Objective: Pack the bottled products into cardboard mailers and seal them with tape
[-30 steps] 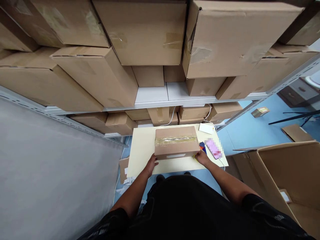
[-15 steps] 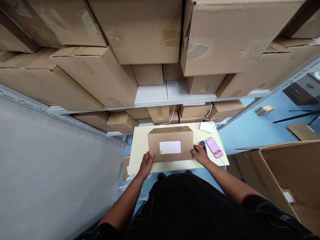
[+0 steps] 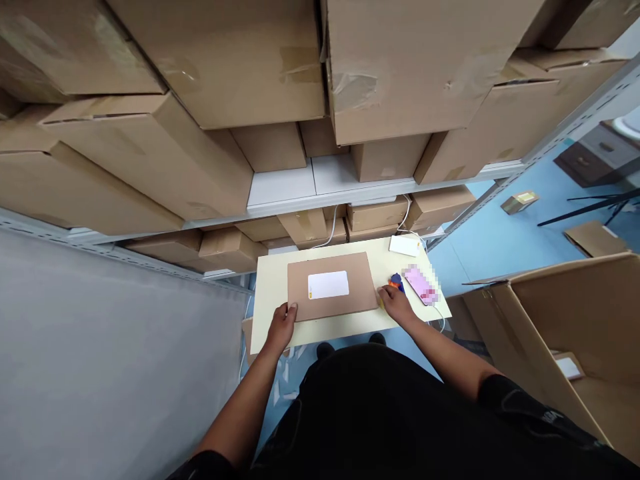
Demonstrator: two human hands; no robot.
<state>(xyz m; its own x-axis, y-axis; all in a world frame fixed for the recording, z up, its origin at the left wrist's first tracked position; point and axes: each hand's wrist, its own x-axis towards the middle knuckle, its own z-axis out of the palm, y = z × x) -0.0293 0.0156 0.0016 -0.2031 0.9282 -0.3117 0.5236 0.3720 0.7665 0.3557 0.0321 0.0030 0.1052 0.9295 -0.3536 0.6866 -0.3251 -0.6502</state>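
I stand over a small pale table [image 3: 280,293] and look down at a brown cardboard box [image 3: 350,303] lying flat on it, a white label [image 3: 328,285] facing up. My left hand [image 3: 281,325] grips the box's near left corner, fingers curled over its edge. My right hand [image 3: 393,301] presses the box's right side, fingers bent against it. Just right of that hand lies a pink phone [image 3: 420,285]. Shelves stacked with large cartons [image 3: 225,60] rise behind the table.

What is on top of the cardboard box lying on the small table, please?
A white label sits on the cardboard box; both hands, left hand and right hand, grip its ends. Its underside and contents are hidden.
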